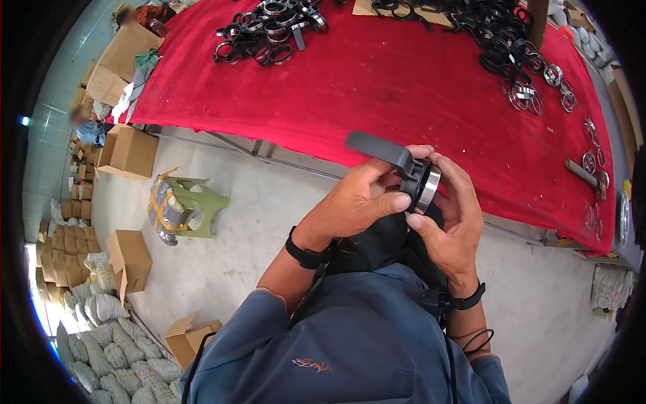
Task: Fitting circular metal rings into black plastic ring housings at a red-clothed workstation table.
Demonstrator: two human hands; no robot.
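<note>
My left hand (356, 203) is closed on a black plastic ring with a flat handle (378, 148), which sticks out to the left above my fingers. A shiny silver metal ring (429, 188) sits against the right side of the black ring. Around that silver ring my right hand (456, 225) is closed, its thumb at the lower edge and its fingertips near the top. Both hands are together in front of my body, by the near edge of the red-covered table (323, 101). Whether the silver ring is fully seated cannot be seen.
At the far left of the table lies a pile of black-and-silver rings (272, 30). Black ring parts (501, 47) heap at the far right, with loose silver rings (589, 161) and a hammer (582, 173) nearer. A green stool (202, 205) and open cartons (128, 151) stand left.
</note>
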